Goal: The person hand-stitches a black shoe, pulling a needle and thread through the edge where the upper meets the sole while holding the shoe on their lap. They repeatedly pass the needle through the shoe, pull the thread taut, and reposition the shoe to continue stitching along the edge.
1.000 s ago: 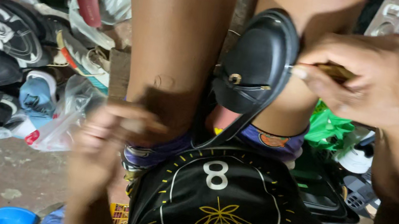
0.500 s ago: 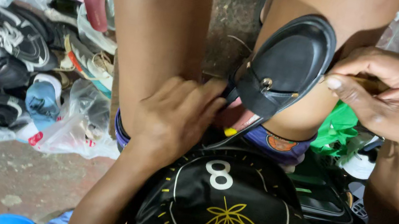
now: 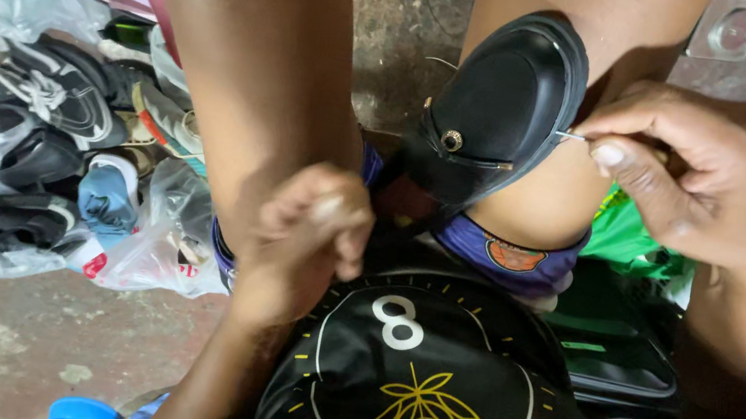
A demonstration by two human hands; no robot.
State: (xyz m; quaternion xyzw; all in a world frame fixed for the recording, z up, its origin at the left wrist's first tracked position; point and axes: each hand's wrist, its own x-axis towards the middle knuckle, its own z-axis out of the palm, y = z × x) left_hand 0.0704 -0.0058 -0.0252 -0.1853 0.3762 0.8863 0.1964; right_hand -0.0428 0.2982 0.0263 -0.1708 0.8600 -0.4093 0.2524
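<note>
Between my knees sits the black shoe (image 3: 501, 110), clamped there while I stitch its edge. My right hand (image 3: 701, 179) pinches the needle (image 3: 569, 136) at the rim. My left hand (image 3: 309, 229) is fisted low, probably on thread; pulling taut seems next.

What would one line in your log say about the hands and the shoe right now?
right hand: pinches needle at edge of black shoe | left hand: fisted, beside shoe's heel | shoe: held between knees
</note>
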